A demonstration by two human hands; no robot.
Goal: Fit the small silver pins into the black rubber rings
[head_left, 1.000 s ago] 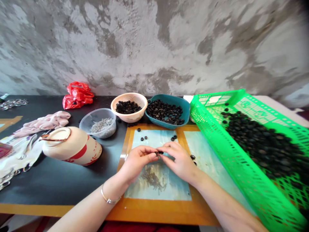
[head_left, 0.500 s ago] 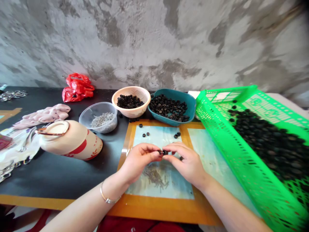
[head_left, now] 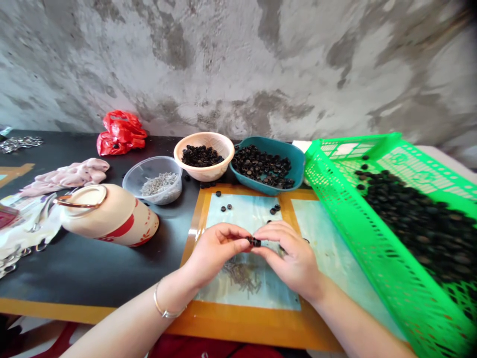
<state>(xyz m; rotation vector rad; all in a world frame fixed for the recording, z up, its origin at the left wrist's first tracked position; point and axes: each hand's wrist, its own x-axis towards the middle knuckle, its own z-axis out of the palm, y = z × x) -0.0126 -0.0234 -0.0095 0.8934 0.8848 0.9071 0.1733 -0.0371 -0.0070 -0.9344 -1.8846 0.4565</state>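
My left hand [head_left: 222, 248] and my right hand [head_left: 289, 254] meet over the pale blue sheet [head_left: 212, 293]. Each pinches, between thumb and fingertips, a small black round piece [head_left: 254, 241]; the two pieces sit end to end. Fingertips hide part of them. Below the hands lies a loose heap of thin metal pins [head_left: 242, 277]. A few loose black round pieces [head_left: 226, 207] are scattered on the sheet beyond, and one or more show beside my right hand's fingers.
Behind stand a clear bowl of metal pins [head_left: 169, 195], a pink bowl [head_left: 206, 174] and a teal basin [head_left: 261, 188] of black pieces. A green crate [head_left: 357, 263] with many black pieces is at right. A cream flask [head_left: 122, 219], gloves [head_left: 69, 176] and red bag [head_left: 121, 134] are left.
Both hands have shifted slightly down. The black pieces between my fingertips now appear closer together, where a small gap showed before. One more loose piece is visible near my right hand.
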